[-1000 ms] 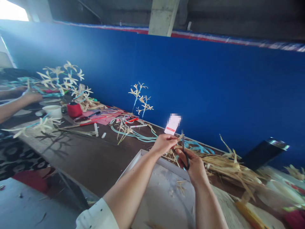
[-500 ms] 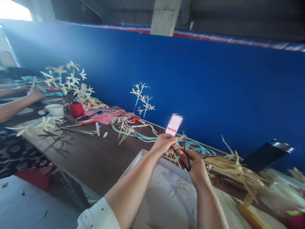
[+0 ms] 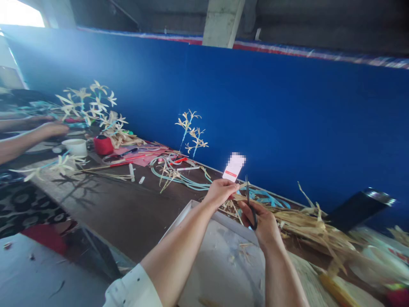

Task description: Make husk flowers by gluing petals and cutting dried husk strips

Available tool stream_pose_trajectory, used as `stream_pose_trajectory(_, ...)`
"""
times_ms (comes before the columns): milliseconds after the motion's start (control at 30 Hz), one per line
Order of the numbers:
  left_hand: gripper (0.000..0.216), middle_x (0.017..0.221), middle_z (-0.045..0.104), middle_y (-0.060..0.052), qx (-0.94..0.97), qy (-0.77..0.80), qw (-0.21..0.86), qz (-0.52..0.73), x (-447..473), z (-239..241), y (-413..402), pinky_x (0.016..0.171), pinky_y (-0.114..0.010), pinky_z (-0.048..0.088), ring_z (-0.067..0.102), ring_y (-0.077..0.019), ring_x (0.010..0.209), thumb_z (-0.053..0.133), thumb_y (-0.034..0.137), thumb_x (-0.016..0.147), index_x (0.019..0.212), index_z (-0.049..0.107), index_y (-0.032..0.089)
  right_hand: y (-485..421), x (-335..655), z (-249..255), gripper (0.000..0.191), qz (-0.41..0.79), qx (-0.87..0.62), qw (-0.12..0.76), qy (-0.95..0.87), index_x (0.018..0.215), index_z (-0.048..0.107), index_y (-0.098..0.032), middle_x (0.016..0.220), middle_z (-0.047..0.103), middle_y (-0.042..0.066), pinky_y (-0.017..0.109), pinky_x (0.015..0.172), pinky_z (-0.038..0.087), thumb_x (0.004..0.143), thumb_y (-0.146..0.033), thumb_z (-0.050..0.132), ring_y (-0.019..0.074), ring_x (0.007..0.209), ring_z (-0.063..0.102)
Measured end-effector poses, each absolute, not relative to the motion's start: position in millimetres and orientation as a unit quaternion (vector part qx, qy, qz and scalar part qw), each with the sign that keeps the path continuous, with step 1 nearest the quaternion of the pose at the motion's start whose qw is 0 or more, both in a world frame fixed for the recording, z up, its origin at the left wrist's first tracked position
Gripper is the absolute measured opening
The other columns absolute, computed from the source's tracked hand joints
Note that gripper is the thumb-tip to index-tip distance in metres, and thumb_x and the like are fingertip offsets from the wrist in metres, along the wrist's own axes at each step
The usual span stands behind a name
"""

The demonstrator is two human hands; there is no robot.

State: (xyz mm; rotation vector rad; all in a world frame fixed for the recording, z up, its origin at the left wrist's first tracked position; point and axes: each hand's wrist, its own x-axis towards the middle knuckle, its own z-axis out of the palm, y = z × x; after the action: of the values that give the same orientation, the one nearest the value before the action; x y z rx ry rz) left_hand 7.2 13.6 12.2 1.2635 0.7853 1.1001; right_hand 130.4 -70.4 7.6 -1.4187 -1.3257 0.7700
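Observation:
My left hand (image 3: pixel 222 192) pinches a pale strip of dried husk (image 3: pixel 243 185), whose end sticks out past the fingertips. In my right hand (image 3: pixel 262 219) is a pair of scissors (image 3: pixel 252 213) with dark handles, blades pointing up beside the strip's end. Whether the blades touch the strip I cannot tell. Both hands are over the far edge of a shallow white box (image 3: pixel 228 251), which has a few husk scraps in it. Behind them lies a heap of dried husk strips (image 3: pixel 300 221). A lit phone (image 3: pixel 234 170) leans just beyond my left hand.
Husk flowers (image 3: pixel 191 132) on pale blue stems stand before a blue partition (image 3: pixel 303 115). Light blue cords (image 3: pixel 179 183) curl on the brown table (image 3: pixel 134 217). A black flask (image 3: pixel 361 209) lies tilted at right. A co-worker's hand (image 3: pixel 54 128) is at far left, near a white cup (image 3: pixel 76 147).
My hands and the scissors have hardly moved. At far left the co-worker's hand has shifted slightly to the right and lower.

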Motion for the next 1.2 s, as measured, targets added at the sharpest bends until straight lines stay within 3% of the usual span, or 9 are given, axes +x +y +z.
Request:
stream_pose_trajectory(233, 0.031, 0.053, 0.052, 0.001, 0.554, 0.328, 0.589, 0.489, 9.3, 6.9, 17.5, 0.053, -0.02, 0.04, 0.046, -0.007, 0.05, 0.063, 0.044, 0.065, 0.067, 0.062, 0.013, -69.8, 132.5, 7.6, 0.039, 0.304, -0.597, 0.501, -0.548, 0.081, 0.067, -0.014, 0.045, 0.049, -0.002, 0.022, 0.041, 0.029, 0.067, -0.05, 0.064, 0.0099, 0.041, 0.039)
stream_pose_trajectory(600, 0.022, 0.064, 0.061, -0.003, 0.588, 0.325, 0.589, 0.449, 6.8, 11.1, 13.9, 0.054, -0.021, 0.041, 0.052, -0.0079, 0.052, 0.062, 0.032, 0.069, 0.08, 0.064, 0.013, -66.0, 139.9, -1.8, 0.043, 0.298, -0.603, 0.523, -0.523, 0.091, 0.067, -0.014, 0.048, 0.051, -0.001, 0.023, 0.042, 0.031, 0.067, -0.05, 0.065, 0.0107, 0.043, 0.042)
stream_pose_trajectory(767, 0.022, 0.061, 0.059, -0.002, 0.588, 0.326, 0.583, 0.457, 7.6, 10.1, 14.8, 0.053, -0.02, 0.04, 0.05, -0.0073, 0.051, 0.062, 0.032, 0.069, 0.079, 0.064, 0.012, -68.2, 137.7, 3.4, 0.04, 0.287, -0.606, 0.521, -0.528, 0.085, 0.069, -0.016, 0.043, 0.048, -0.004, 0.022, 0.04, 0.03, 0.064, -0.05, 0.067, 0.0095, 0.04, 0.04)
stream_pose_trajectory(933, 0.022, 0.057, 0.056, -0.001, 0.599, 0.326, 0.576, 0.451, 7.9, 11.8, 12.5, 0.052, -0.02, 0.039, 0.049, -0.0071, 0.051, 0.061, 0.032, 0.069, 0.078, 0.063, 0.012, -64.4, 141.1, -3.0, 0.043, 0.304, -0.602, 0.61, -0.416, 0.089, 0.068, -0.017, 0.054, 0.058, -0.001, 0.021, 0.04, 0.034, 0.059, -0.048, 0.071, 0.0118, 0.046, 0.051)
stream_pose_trajectory(1033, 0.019, 0.06, 0.057, -0.001, 0.604, 0.326, 0.581, 0.437, 8.5, 12.1, 11.0, 0.053, -0.019, 0.039, 0.05, -0.007, 0.052, 0.061, 0.028, 0.068, 0.078, 0.062, 0.012, -61.2, 143.0, -5.8, 0.051, 0.306, -0.555, 0.675, -0.378, 0.102, 0.063, -0.019, 0.068, 0.064, 0.002, 0.02, 0.039, 0.034, 0.059, -0.042, 0.074, 0.0124, 0.051, 0.055)
stream_pose_trajectory(1200, 0.02, 0.06, 0.055, 0.0, 0.646, 0.304, 0.584, 0.387, 9.8, 7.5, 10.2, 0.052, -0.019, 0.038, 0.048, -0.0065, 0.05, 0.061, 0.03, 0.067, 0.077, 0.061, 0.012, -59.7, 144.2, -3.4, 0.057, 0.307, -0.487, 0.739, -0.35, 0.113, 0.056, -0.022, 0.088, 0.065, 0.004, 0.018, 0.042, 0.036, 0.06, -0.033, 0.074, 0.0123, 0.063, 0.058)
